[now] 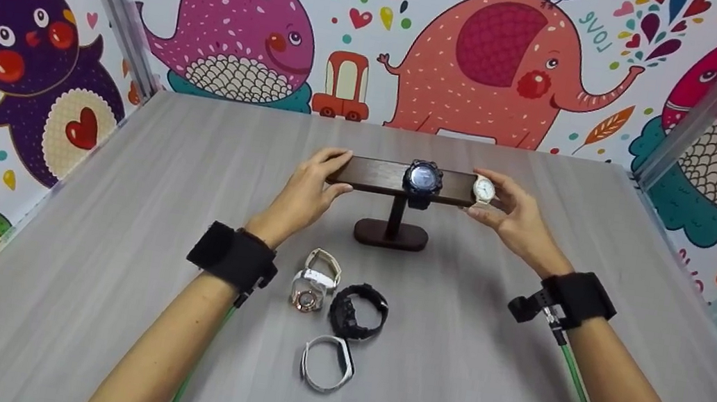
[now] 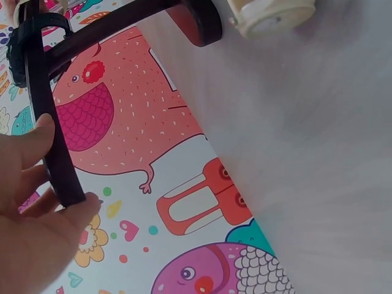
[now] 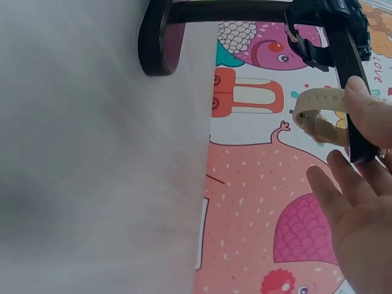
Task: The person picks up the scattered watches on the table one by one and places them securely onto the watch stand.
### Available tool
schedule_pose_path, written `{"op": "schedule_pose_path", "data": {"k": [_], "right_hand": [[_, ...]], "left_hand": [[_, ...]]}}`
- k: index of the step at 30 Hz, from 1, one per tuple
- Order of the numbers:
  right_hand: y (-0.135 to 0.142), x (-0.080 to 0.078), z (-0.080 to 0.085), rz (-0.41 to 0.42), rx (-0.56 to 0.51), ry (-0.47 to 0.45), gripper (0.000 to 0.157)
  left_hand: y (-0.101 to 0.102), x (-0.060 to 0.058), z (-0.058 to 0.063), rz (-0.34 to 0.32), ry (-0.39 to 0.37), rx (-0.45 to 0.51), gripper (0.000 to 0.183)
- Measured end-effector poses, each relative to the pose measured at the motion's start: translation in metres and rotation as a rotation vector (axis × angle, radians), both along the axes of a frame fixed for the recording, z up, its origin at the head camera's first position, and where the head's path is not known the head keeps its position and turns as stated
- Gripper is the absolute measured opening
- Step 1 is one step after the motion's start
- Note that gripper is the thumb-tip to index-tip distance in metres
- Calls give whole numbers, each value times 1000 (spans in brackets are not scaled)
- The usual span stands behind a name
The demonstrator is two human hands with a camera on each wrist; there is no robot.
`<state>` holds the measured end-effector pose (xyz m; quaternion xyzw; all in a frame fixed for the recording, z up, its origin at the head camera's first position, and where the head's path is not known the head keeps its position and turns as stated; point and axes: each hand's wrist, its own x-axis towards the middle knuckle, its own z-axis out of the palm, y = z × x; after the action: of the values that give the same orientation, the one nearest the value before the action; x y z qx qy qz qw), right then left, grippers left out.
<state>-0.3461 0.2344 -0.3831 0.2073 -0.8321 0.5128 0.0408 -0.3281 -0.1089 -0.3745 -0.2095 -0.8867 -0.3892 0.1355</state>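
Note:
A dark wooden watch stand stands on the table, a crossbar on a post with an oval base. My left hand grips the bar's left end, fingers above and thumb below; the left wrist view shows this end between the fingers. Around the bar, right of its middle, sits a black digital watch. At the right end, my right hand pinches a white-faced watch that loops round the bar. Its cream strap hangs below the bar, with the thumb at it in the right wrist view.
Nearer me on the table lie a white watch with a rose-gold dial, a cream strap loop, a black watch and a white fitness band. Printed panels stand behind and at the sides.

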Motion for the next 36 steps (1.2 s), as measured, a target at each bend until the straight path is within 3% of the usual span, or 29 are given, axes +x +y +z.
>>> {"op": "schedule_pose_path", "data": {"k": [8,23,36], "right_hand": [[-2,-4,16,-28,189,27,63],[-9,-6,29,-24,339,91,68],[-18,-5,27,15,416,146,69]], "left_hand": [[-1,-1,2,0,13,0,53],[-2,-1,9,1,14,-11,53],[1,-1,4,4,9,-21,53]]}}
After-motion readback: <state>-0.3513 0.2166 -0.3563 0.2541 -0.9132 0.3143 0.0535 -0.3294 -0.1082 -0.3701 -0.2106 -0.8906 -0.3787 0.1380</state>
